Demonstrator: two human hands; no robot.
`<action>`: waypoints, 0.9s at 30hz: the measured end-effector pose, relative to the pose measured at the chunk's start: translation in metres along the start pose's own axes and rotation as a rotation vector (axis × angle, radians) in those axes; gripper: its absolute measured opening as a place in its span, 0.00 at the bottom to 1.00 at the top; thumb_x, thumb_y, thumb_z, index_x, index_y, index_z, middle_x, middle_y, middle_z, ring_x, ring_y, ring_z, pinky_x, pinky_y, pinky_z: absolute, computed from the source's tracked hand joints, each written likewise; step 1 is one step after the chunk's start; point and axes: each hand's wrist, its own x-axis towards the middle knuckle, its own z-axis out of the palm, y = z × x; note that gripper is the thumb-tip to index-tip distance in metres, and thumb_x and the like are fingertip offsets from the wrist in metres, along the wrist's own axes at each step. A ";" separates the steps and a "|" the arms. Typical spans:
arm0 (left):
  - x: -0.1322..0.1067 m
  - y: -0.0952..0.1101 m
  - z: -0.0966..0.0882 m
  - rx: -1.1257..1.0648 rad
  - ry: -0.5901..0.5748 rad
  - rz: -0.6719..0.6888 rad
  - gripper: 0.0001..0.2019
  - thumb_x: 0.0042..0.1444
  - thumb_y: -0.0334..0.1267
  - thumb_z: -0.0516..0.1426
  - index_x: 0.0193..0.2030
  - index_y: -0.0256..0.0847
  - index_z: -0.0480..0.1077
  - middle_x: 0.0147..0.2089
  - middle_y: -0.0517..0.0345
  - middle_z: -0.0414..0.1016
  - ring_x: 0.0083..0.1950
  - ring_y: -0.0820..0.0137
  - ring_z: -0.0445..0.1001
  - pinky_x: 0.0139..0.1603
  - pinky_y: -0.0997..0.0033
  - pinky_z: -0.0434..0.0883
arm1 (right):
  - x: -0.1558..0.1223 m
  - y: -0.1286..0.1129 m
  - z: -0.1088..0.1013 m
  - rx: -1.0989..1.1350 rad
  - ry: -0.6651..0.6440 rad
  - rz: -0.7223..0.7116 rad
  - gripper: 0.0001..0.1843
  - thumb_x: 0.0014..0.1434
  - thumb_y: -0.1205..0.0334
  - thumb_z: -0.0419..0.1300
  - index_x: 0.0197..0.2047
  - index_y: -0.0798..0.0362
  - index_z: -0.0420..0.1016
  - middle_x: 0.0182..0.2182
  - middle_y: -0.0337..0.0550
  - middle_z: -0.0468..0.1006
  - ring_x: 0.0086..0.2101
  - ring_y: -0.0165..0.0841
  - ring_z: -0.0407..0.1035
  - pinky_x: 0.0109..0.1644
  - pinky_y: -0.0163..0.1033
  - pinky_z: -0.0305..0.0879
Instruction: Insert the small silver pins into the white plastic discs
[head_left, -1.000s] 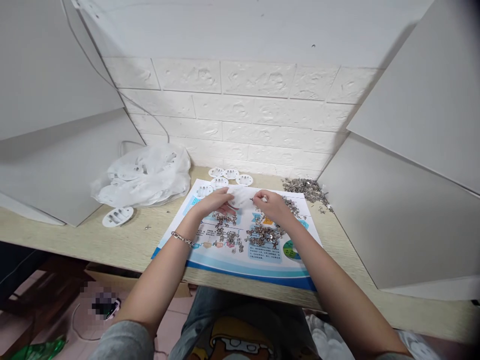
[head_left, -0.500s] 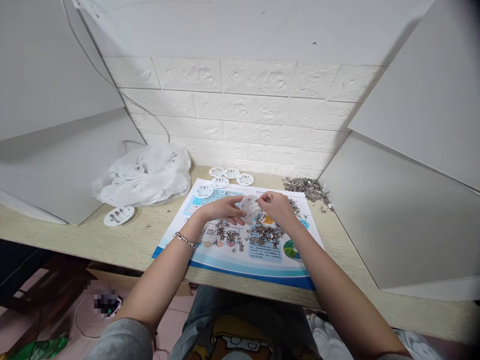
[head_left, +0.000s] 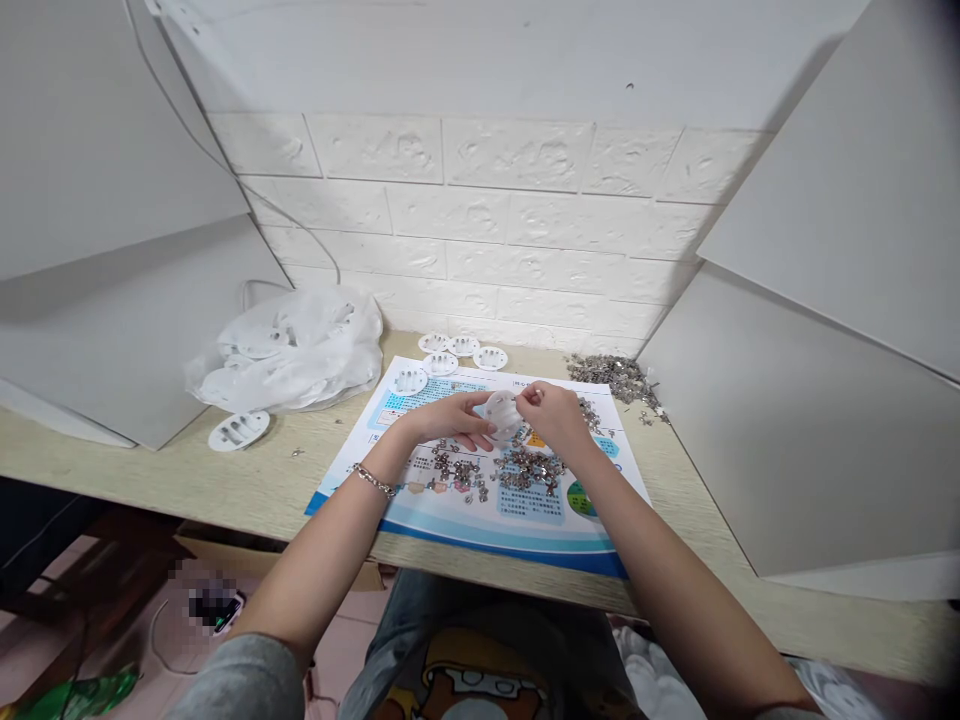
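Observation:
My left hand (head_left: 459,418) grips a round white plastic disc (head_left: 501,416) by its left side, tilted above the printed sheet. At the disc's right edge, my right hand (head_left: 551,412) has thumb and forefinger pinched together; whatever is between them is too small to make out. Below the hands, small shiny metal pieces (head_left: 529,470) lie in loose heaps on the printed sheet (head_left: 450,530). Several similar white discs with metal strips (head_left: 410,380) lie beyond my left hand.
A translucent plastic bag (head_left: 300,350) of white discs stands at the left, with one loose disc (head_left: 238,431) in front. A bigger pile of metal pieces (head_left: 611,378) is at the back right. Grey panels (head_left: 810,430) flank the table (head_left: 277,490), and a white brick wall (head_left: 517,220) closes the back.
Almost nothing differs. The disc and my fingers have shifted very slightly, with both hands staying at the same place over the sheet.

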 end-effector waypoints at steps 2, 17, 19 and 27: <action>0.000 0.000 0.001 -0.008 0.001 0.003 0.29 0.51 0.36 0.58 0.60 0.42 0.54 0.39 0.50 0.75 0.37 0.65 0.75 0.35 0.69 0.71 | 0.000 0.001 0.002 -0.033 0.020 -0.030 0.09 0.48 0.60 0.48 0.22 0.54 0.64 0.20 0.40 0.67 0.23 0.29 0.57 0.28 0.34 0.50; 0.003 -0.003 0.002 0.029 0.006 0.033 0.29 0.51 0.38 0.59 0.60 0.42 0.56 0.39 0.48 0.75 0.37 0.65 0.75 0.34 0.70 0.70 | 0.001 0.002 0.001 -0.074 -0.012 -0.021 0.11 0.50 0.59 0.48 0.20 0.54 0.59 0.18 0.38 0.64 0.22 0.28 0.54 0.28 0.33 0.48; 0.003 -0.002 0.002 0.035 0.013 0.047 0.30 0.51 0.38 0.59 0.60 0.42 0.56 0.38 0.48 0.75 0.37 0.65 0.75 0.34 0.70 0.70 | 0.001 0.001 0.000 -0.060 -0.007 -0.006 0.11 0.51 0.58 0.49 0.21 0.54 0.60 0.19 0.38 0.66 0.23 0.29 0.56 0.28 0.33 0.48; 0.003 -0.003 0.000 0.050 0.015 0.047 0.28 0.51 0.43 0.58 0.59 0.44 0.57 0.39 0.49 0.75 0.35 0.67 0.75 0.32 0.72 0.69 | 0.000 0.001 0.005 -0.116 0.042 -0.083 0.11 0.52 0.59 0.49 0.23 0.54 0.63 0.21 0.39 0.68 0.25 0.29 0.59 0.31 0.34 0.50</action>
